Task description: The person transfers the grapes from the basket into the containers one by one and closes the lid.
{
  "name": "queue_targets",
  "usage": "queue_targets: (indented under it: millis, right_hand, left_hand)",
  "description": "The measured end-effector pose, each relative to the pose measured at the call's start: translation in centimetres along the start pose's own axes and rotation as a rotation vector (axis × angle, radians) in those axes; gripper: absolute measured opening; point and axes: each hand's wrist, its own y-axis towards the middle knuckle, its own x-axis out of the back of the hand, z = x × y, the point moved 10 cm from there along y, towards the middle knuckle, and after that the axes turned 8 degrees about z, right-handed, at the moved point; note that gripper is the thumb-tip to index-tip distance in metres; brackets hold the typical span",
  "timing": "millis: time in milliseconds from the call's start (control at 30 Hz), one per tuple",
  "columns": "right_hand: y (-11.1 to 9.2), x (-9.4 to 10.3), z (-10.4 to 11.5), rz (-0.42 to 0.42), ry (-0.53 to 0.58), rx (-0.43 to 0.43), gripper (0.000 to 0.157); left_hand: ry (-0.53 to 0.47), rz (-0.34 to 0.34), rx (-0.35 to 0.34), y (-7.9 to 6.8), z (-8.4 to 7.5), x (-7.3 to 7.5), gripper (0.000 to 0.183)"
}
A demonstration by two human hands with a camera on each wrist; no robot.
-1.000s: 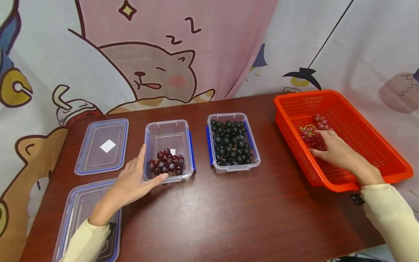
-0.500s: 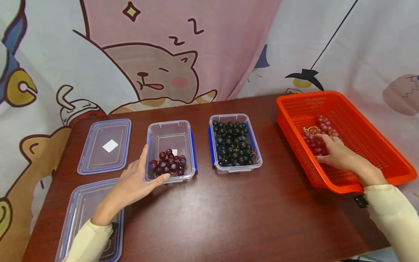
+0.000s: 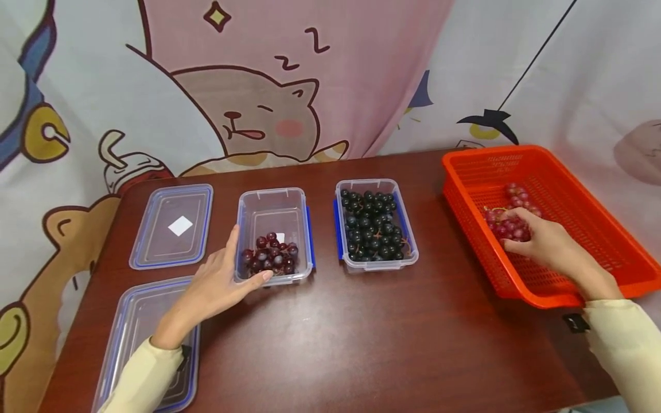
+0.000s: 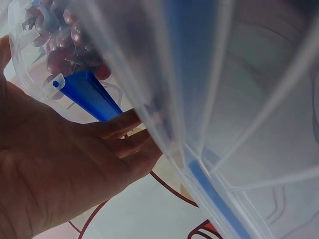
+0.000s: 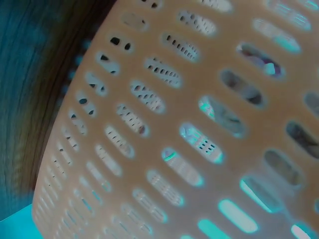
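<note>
My left hand (image 3: 214, 287) lies along the near-left corner of a clear plastic food container (image 3: 273, 206), fingers straight against its side and thumb on the front rim. Dark red grapes (image 3: 271, 255) fill the container's near end. In the left wrist view, the fingers (image 4: 132, 142) touch the clear wall below a blue latch (image 4: 92, 94). Over in the red plastic basket (image 3: 482, 269), my right hand (image 3: 549, 244) curls its thumb and fingers round a bunch of red grapes (image 3: 511, 229). Only the slotted basket wall (image 5: 159, 154) fills the right wrist view; the hand is hidden there.
A second clear container (image 3: 382, 265) full of black grapes (image 3: 369, 223) stands between the first one and the basket. Two blue-edged clear lids, a small one (image 3: 172, 226) and a larger one (image 3: 150, 327), lie at the left. A cartoon curtain (image 3: 361, 74) hangs behind the table.
My right hand has drawn its fingers and thumb together round the red grapes, whose green stem is now mostly covered. The left hand stays at its container. The whole view has shifted slightly.
</note>
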Motion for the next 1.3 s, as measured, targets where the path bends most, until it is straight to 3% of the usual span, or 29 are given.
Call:
queue_targets:
  millis: [233, 733, 1100, 1300]
  right_hand:
    - [-1.2, 1.9, 1.6, -0.240, -0.009, 0.084, 0.067]
    - [-4.8, 4.7, 5.3, -0.569, 0.043, 0.169, 0.064]
    - [-6.5, 5.5, 9.3, -0.710, 0.049, 0.271, 0.066]
    - [-6.4, 5.2, 11.7, -0.709, 0.045, 0.324, 0.066]
  left_hand:
    - [-0.001, 0.003, -0.006, 0.0, -0.2, 0.1, 0.125]
    - [-0.013, 0.023, 0.001, -0.1, -0.3, 0.0, 0.125]
    - [-0.007, 0.010, 0.006, -0.2, -0.2, 0.2, 0.125]
    - [0.002, 0.001, 0.003, -0.2, -0.1, 0.1, 0.125]
